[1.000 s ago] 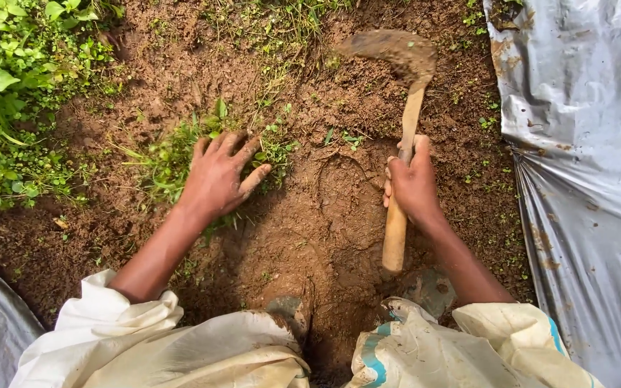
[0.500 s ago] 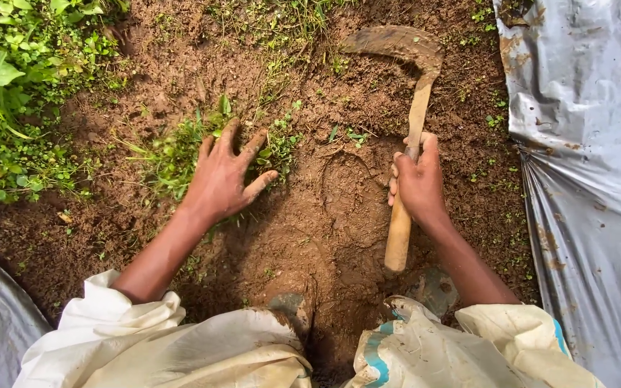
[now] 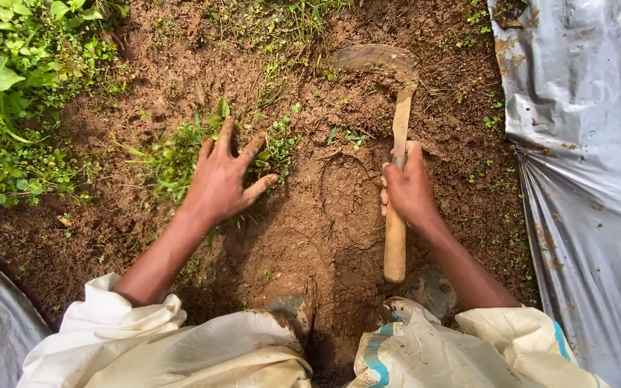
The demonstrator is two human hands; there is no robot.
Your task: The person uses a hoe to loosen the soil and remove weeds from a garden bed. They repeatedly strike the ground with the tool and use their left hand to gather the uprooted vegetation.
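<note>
The ground in view is bare brown soil (image 3: 310, 215), damp and loosened, with a shallow scooped hollow near the person's knees. A grey plastic sheet (image 3: 591, 179) lies along the right edge and a corner of the same kind of sheet shows at the near left. Dense green weeds (image 3: 16, 93) fill the far left; a smaller weed clump (image 3: 174, 154) stands alone in the middle of the cleared soil.

The person crouches, pale soiled trousers (image 3: 181, 352) at the near edge.

Change noted against the two earlier views: very little. The left hand (image 3: 221, 183) has crept slightly farther over the weed clump and now lies flat on it, fingers spread wide, closed on nothing. The right hand (image 3: 407, 190) remains where it was, its grip wrapped firmly round the wooden handle of the hoe (image 3: 397, 144) at about mid-length. The hoe has not lifted or swung; its curved, mud-caked blade (image 3: 379, 61) sits on the soil at the far side, just right of centre, and the handle runs back toward the person, its butt end resting near the right knee.

Judgement: the tool is at rest between strokes, and the work has passed to the free hand, which is settling onto the remaining clump. The soil around the blade shows no fresh disturbance.
</note>
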